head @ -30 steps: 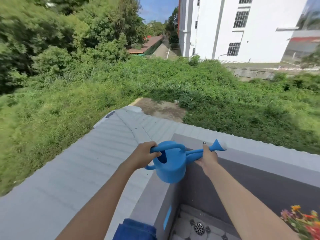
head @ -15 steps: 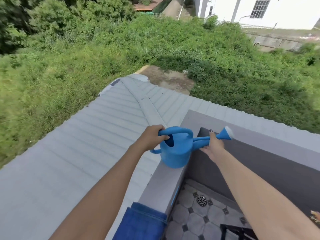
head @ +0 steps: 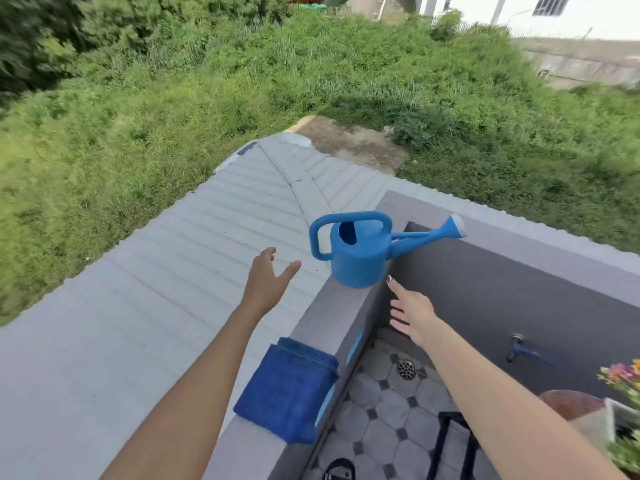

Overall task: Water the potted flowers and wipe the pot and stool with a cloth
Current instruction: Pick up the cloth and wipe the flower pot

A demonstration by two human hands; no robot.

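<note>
**Head view: watering can on the parapet corner, both hands free**

A blue watering can [head: 358, 252] stood on the grey parapet ledge [head: 341, 306], spout pointing right. The left hand [head: 268, 280] hovered over the corrugated roof [head: 194, 258], fingers spread, holding nothing. The right hand [head: 414, 313] was equally open and empty beside the ledge. A folded blue cloth [head: 287, 389] lay nearer on the ledge. Octagon floor tiles [head: 381, 427] with a drain [head: 406, 369] lay below, potted flowers [head: 623, 379] at the right edge.

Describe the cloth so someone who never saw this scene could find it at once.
Find the grey parapet wall running toward the camera from its corner, where the blue watering can stands. The cloth lies draped over the wall's top, nearer the camera. It is the only folded, dark-blue towel; the can is hard, lighter-blue plastic.
</note>
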